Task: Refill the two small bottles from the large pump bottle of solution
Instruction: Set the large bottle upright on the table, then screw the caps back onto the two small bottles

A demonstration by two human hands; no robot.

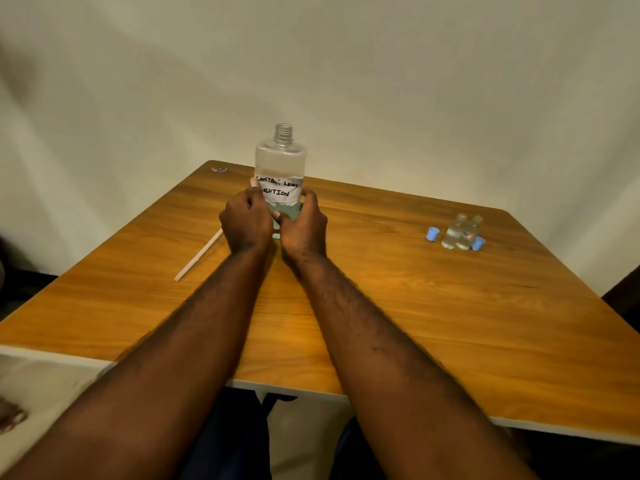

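Note:
The large clear bottle (pixel 280 161) stands upright mid-table with its pump removed and its threaded neck open; a white label reads "contact lens solution". My left hand (pixel 246 220) and my right hand (pixel 304 225) wrap its lower part from both sides. Two small clear bottles (pixel 460 233) stand uncapped side by side at the right of the table, far from my hands. Two blue caps lie beside them, one on the left (pixel 432 234) and one on the right (pixel 478 243).
A thin white tube (pixel 199 254), like a pump's dip tube, lies on the wooden table (pixel 415 306) left of my hands. A small scrap (pixel 219 170) sits at the far left corner. A plain wall stands behind the table.

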